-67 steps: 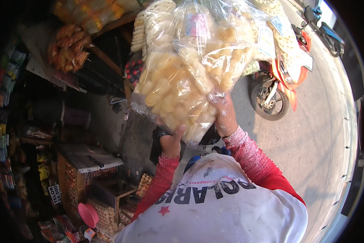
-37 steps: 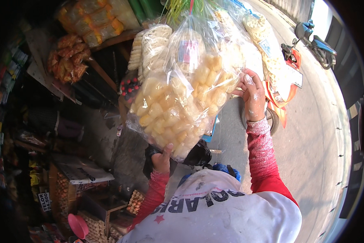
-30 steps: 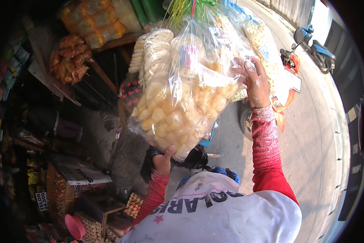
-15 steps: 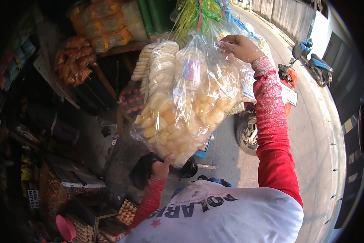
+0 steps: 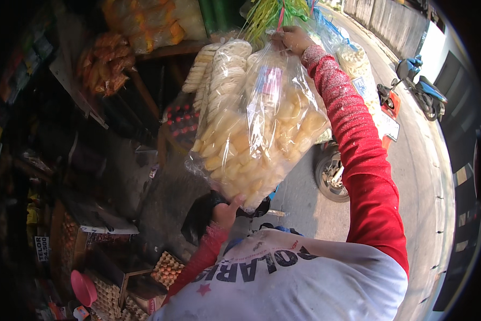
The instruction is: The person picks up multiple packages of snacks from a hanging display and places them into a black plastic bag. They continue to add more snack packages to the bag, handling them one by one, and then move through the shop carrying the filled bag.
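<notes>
In front of me hangs a large clear plastic bag of pale yellow puffed crackers [image 5: 251, 150], with a pink and blue label inside. At its gathered neck, just under a pink tie, my right hand [image 5: 295, 38] is closed on the plastic. My left hand [image 5: 227, 212] grips the bottom edge of the same bag, thumb on top, its other fingers hidden below. Something black, like a plastic bag [image 5: 197, 216], shows right behind the left hand. Clear bags of pale ring-shaped crackers [image 5: 224, 69] hang behind the bag on its left.
Yellow-green plastic strings [image 5: 262, 18] hang above. Bags of orange snacks [image 5: 105, 63] are at the left. Egg trays [image 5: 167, 269] and a pink bowl [image 5: 84, 288] stand low on the left. A motorbike wheel [image 5: 330, 174] is at the right, beside the road [image 5: 411, 187].
My right hand has moved left and up to the bag's neck and closed there. The left hand stays at the bottom edge. The view has shifted slightly.
</notes>
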The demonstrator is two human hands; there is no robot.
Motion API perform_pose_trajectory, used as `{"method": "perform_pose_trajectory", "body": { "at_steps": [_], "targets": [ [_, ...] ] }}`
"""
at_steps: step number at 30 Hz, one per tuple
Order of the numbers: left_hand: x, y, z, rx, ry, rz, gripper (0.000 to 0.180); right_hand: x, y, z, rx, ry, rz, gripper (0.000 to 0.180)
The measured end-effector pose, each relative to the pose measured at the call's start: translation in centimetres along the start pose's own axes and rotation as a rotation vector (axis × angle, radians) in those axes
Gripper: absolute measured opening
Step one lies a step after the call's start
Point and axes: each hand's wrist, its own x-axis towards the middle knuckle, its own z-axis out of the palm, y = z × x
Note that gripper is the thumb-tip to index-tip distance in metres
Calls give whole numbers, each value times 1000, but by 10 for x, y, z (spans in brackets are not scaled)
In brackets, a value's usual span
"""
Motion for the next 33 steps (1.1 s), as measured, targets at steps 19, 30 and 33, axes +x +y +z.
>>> {"method": "perform_pose_trajectory", "body": {
  "at_steps": [19, 30, 33],
  "targets": [
    [8, 4, 6, -55, -39, 346, 65, 18, 22, -7, 422, -29, -4, 26],
    [4, 9, 14, -104, -43, 336, 70, -2, 19, -13, 595, -99, -46, 28],
    [2, 2, 16, -164, -32, 306, 70, -5, 30, -25, 566, -123, -50, 26]
  ]
}}
